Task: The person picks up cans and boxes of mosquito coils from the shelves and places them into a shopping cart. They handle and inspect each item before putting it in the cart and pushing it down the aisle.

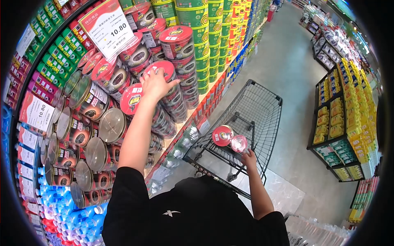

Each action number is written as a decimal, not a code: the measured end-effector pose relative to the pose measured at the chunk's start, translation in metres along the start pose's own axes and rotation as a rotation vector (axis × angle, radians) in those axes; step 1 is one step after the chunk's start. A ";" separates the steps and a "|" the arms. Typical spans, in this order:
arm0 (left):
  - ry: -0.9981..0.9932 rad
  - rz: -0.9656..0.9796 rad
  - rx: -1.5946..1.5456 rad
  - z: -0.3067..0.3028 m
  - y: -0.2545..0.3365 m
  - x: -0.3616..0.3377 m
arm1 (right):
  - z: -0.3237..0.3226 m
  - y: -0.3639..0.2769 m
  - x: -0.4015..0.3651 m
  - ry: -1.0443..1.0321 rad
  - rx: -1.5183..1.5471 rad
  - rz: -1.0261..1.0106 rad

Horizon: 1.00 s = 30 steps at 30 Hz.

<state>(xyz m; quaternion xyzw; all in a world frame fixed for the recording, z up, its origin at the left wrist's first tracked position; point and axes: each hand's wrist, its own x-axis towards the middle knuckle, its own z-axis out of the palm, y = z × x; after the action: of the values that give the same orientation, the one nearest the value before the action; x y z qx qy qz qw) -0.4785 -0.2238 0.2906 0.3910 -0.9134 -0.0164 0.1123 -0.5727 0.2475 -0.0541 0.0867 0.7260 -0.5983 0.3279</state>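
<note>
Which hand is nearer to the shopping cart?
Right. The right hand is at the near end of the cart; the left hand is up on the shelved red-lidded tins, away from it.

Grey floor (287, 61), stocked shelves (336, 115) either side

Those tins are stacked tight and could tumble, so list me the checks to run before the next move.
1. Contact of left hand with the red-lidded tin: ok, fingers spread over its lid.
2. Grip closed round that tin: cannot tell.
3. Room around that tin: not ok, neighbouring tins crowd it above and beside.
4. Place of right hand: ok, at the near end of the cart.
5. What it holds: cannot tell, either the cart or the clear-lidded tin.
6. Second tin: ok, lying inside the cart beside the clear-lidded one.
</note>
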 end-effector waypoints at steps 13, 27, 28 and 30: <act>0.303 0.019 -0.494 -0.005 0.040 0.101 | -0.009 0.024 -0.149 0.285 -0.383 -0.536; 0.532 -0.074 -0.636 0.016 0.062 0.103 | -0.011 0.063 -0.164 0.443 -0.434 -0.579; 0.572 -0.056 -0.631 0.018 0.062 0.101 | -0.011 0.061 -0.164 0.437 -0.414 -0.565; 0.618 0.027 -0.680 0.016 0.063 0.091 | -0.012 0.060 -0.163 0.443 -0.420 -0.597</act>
<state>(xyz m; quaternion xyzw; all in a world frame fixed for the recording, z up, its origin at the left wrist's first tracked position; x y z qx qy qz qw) -0.5872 -0.2465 0.2999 0.3065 -0.7848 -0.1962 0.5017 -0.4207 0.3182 -0.0071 -0.0692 0.8782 -0.4730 -0.0132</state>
